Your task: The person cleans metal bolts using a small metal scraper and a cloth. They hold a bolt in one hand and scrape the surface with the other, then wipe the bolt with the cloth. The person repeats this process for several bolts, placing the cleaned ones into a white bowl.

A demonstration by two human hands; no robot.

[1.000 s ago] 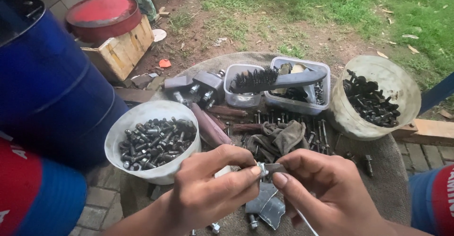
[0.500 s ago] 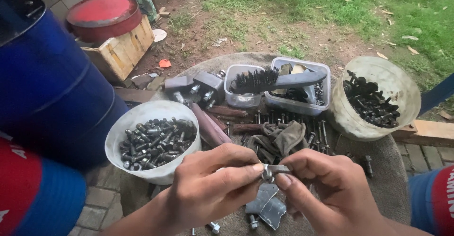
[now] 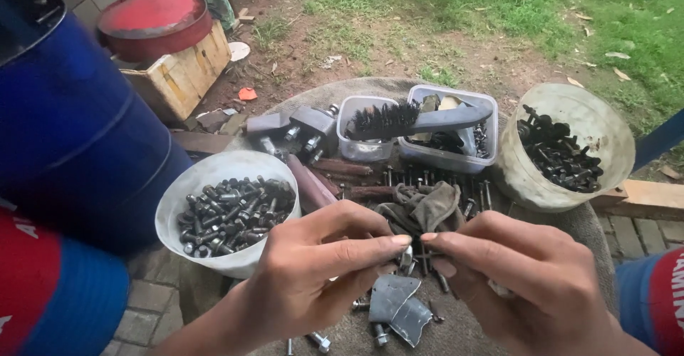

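My left hand (image 3: 313, 270) and my right hand (image 3: 513, 277) meet fingertip to fingertip over a round grey work surface (image 3: 299, 96). Between the pinched fingers sits a small metal bolt (image 3: 407, 258), mostly hidden by my thumbs. Which hand carries its weight is unclear; both touch it. Just left of my left hand stands a white bowl (image 3: 178, 199) full of dark bolts and nuts. Under my hands lie bent grey metal scraps (image 3: 399, 307) and loose bolts.
A second white tub (image 3: 605, 124) of dark bolts stands at the right. Two clear plastic boxes (image 3: 456, 160) carry a wire brush (image 3: 406, 119). A grey rag (image 3: 427, 206), rusty bars, a blue drum (image 3: 64, 121), a red-lidded wooden crate (image 3: 171, 71) and grass surround.
Both hands have drawn closer together, fingertips now pinching tight over the small bolt, which shows less than before. Nothing else has moved.
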